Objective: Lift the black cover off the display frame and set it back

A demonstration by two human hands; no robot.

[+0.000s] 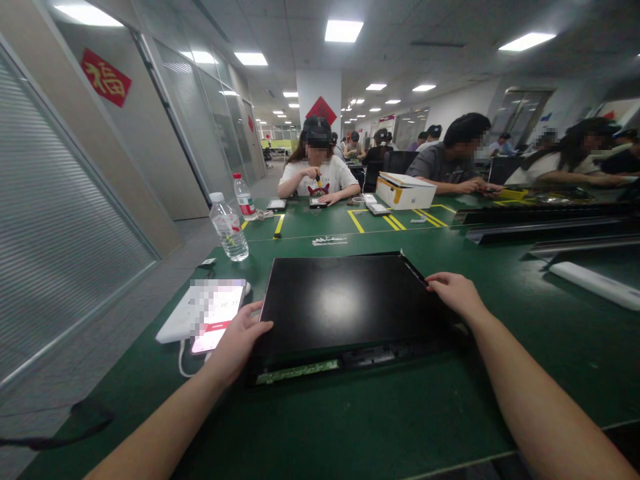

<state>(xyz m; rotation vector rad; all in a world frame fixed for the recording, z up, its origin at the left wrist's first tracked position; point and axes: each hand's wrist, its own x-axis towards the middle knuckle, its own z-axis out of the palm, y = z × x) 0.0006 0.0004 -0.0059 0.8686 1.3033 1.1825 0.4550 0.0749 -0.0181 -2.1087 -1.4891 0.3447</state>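
A black flat display panel (340,300) lies in front of me on the green table, its dark face up with a bright reflection in the middle. Along its near edge a green circuit board (297,372) shows in a black frame. My left hand (245,330) grips the panel's left edge, the thumb on top. At the right side, my right hand (453,290) pinches the black rim (414,270) between thumb and fingers. The undersides of both grips are hidden.
A lit phone (217,317) and a white device (175,313) with a cable lie left. Beyond stand two water bottles (229,230). Black metal strips (540,230) and a white bar (595,283) lie right. A white box (405,192) and a seated person (320,170) are across the table.
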